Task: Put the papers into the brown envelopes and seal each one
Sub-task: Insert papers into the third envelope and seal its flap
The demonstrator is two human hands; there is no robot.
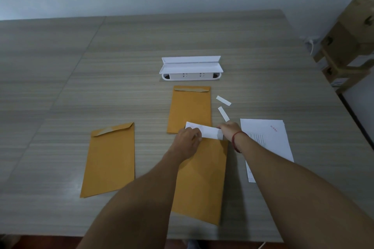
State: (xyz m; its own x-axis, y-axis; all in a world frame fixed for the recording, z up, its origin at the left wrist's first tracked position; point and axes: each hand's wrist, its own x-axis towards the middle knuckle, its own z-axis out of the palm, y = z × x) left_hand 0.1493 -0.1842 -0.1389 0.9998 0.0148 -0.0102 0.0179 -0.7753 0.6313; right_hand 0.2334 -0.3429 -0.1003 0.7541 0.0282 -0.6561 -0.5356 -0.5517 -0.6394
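Note:
A brown envelope (202,176) lies in front of me on the table, with a white paper (210,132) sticking out of its far mouth. My left hand (187,141) grips the paper's left end at the envelope's opening. My right hand (229,130) pinches the paper's right end. A second brown envelope (110,159) lies to the left with its flap folded down. A stack of brown envelopes (190,107) lies beyond my hands. A pile of white printed papers (267,143) rests at the right, partly under my right forearm.
Two white peel-off strips (223,100) (223,113) lie right of the far envelopes. A white socket box with its lid raised (191,68) stands at mid-table. Cardboard boxes (352,46) are stacked past the table's right edge. The wall is behind.

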